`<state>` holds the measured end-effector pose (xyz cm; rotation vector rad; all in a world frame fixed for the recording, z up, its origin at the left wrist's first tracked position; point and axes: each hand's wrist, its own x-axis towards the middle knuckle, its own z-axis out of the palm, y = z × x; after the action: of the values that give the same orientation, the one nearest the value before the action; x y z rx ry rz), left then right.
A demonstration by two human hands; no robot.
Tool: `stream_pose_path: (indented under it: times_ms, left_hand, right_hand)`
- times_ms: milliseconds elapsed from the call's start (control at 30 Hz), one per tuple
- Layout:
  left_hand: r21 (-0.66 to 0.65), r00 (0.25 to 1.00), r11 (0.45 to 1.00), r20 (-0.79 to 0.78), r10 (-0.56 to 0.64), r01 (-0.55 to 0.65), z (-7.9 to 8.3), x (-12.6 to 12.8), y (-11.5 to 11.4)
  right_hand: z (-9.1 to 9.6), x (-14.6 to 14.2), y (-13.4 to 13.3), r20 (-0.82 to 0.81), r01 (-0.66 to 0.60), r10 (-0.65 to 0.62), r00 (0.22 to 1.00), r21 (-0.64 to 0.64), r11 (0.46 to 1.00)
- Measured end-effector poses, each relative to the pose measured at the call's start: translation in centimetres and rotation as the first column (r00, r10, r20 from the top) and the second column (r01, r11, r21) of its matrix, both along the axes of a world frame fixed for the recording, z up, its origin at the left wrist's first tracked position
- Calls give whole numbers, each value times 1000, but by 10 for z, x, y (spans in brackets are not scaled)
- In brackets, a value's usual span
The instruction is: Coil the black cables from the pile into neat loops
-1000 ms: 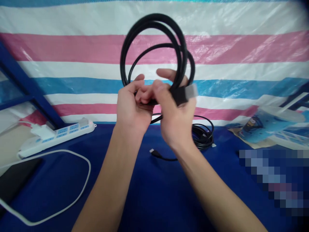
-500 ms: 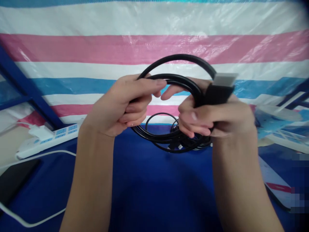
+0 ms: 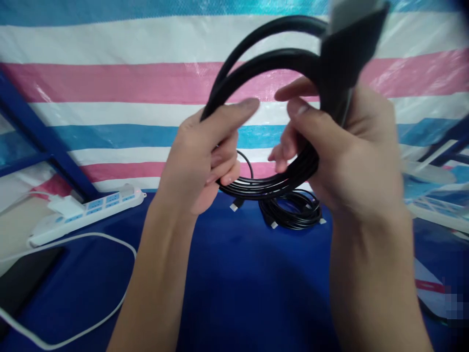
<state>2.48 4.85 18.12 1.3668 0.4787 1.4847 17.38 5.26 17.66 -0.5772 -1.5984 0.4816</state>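
Note:
Both hands hold a coiled black cable (image 3: 264, 63) up in front of me. My left hand (image 3: 205, 151) is closed round the left side of the coil, thumb on top. My right hand (image 3: 348, 156) grips the right side, where the cable's black plug with a silver tip (image 3: 348, 44) sticks up, blurred. A small connector (image 3: 234, 205) dangles from the bottom of the coil. Below, a second black cable bundle (image 3: 293, 210) lies on the blue table (image 3: 238, 293).
A white power strip (image 3: 88, 208) lies at the left with a white cord (image 3: 110, 244) looping over the blue cloth. A dark flat device (image 3: 22, 278) sits at the far left edge. Striped plastic sheeting (image 3: 110, 88) hangs behind. Printed packaging (image 3: 432, 200) lies at the right.
The coil has been lifted closer to the camera, with the plug rising toward the top right. The hands keep hold and stay apart on opposite sides of the coil.

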Motion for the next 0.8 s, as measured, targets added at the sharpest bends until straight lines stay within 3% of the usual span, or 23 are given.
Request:
stream_pose_path:
  times_ms: [100,133,200,267,367,500,633,700,800]
  left_hand:
    - [-17,957,973,-180,-230,231,-1,-12,-3]
    - [-61,898,930,-246,-365,361,-2,-16,-4]
    - [-203,721,791,-330,-610,577,-6,-23,-5]
    - [-286,651,720,-308,-693,632,-9,-24,-3]
    - [-313,801,805,-180,-571,504,-12,-17,2]
    - [-360,965,903,-28,-261,234,-8,-4,10]
    - [-185,995,981,-60,-75,63,-2,-3,10]
    - [-127,999,991,37,-37,41,0,-4,8]
    - [-143,960,987,278,-34,76,3,0,7]
  right_hand:
    - [0,10,0,132,-15,15,991,4,1000]
    - [0,14,1,212,-32,31,977,2,999]
    - [0,20,3,351,-57,43,935,30,998]
    - [1,25,5,408,-29,0,913,65,997]
    - [2,30,5,347,74,-91,933,61,995]
    - [1,29,6,223,170,-194,955,125,978]
    - [-4,19,12,132,85,-104,986,140,986]
    - [-6,11,15,21,-39,37,999,93,995]
    - [-7,-2,18,-145,-188,184,972,-19,982]
